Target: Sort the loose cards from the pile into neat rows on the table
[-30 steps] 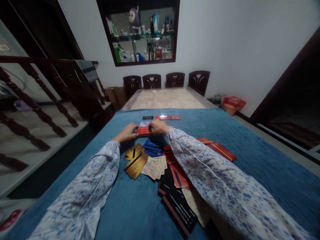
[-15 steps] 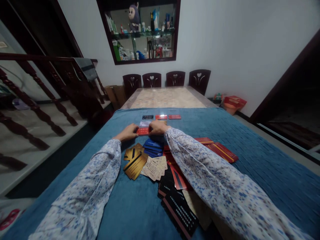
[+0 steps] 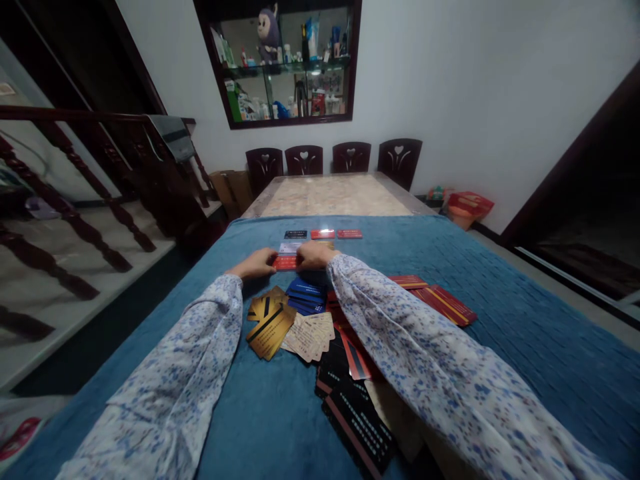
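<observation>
A red card (image 3: 286, 263) lies on the blue cloth between my hands. My left hand (image 3: 257, 263) pinches its left end, and my right hand (image 3: 313, 255) has closed fingers at its right end. Just behind it is a pale card (image 3: 289, 247), with a gold card (image 3: 327, 245) partly hidden by my right hand. Farther back, a black card (image 3: 295, 235) and two red cards (image 3: 323, 234) form a row. Nearer me are fanned gold cards (image 3: 271, 327), blue cards (image 3: 307, 297), cream cards (image 3: 309, 335) and black cards (image 3: 360, 427). My right sleeve covers part of the pile.
More red cards (image 3: 445, 305) lie right of my right forearm. The blue cloth (image 3: 260, 413) covers the near table; its stone-patterned top (image 3: 335, 193) shows beyond. Several dark chairs (image 3: 351, 158) stand at the far edge. A wooden railing (image 3: 65, 240) is on the left.
My right hand has shifted very slightly left along the red card. The left hand keeps its place, and the cards lie as before.
</observation>
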Motion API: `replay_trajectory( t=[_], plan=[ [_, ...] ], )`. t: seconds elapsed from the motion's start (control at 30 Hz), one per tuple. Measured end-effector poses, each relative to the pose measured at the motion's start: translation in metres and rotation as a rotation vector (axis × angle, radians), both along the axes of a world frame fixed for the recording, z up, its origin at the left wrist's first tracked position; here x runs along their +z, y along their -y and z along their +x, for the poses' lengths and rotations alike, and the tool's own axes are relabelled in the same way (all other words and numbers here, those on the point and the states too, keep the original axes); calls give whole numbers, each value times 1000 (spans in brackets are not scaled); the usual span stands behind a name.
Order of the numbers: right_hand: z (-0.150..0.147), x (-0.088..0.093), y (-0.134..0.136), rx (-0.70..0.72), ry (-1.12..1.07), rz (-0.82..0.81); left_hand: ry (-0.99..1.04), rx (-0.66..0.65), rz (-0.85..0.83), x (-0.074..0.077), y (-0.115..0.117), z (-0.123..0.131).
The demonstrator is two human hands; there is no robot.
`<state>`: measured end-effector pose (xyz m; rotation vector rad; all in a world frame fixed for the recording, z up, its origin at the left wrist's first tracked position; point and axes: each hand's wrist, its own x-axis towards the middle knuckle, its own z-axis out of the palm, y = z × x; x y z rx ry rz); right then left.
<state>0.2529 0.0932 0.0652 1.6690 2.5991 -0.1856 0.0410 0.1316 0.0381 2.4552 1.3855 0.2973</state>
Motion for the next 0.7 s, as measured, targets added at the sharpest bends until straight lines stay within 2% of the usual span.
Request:
replay_trajectory(
  t=[0.23,0.5,0.7],
  plan=[
    [-2,-2,-2,14,7,1,-33,-98,-68,1,-4,2],
    [-1,-3,-3,56,34,27,-11,-92,-73,1,-5,4],
    [-1,-3,-4,68,38,41,-48,-60,63,0,-6,7]
  ],
)
